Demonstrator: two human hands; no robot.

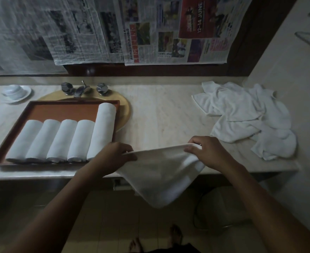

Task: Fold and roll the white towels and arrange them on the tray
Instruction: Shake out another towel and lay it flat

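Head view is showing the left hand (116,157) and right hand (204,151) pinching the top edge of a white towel (161,178), which is hanging over the counter (161,115) edge; five rolled towels (59,141) are lying on the tray (41,110) (loose towels (250,117) are lying heaped at right).
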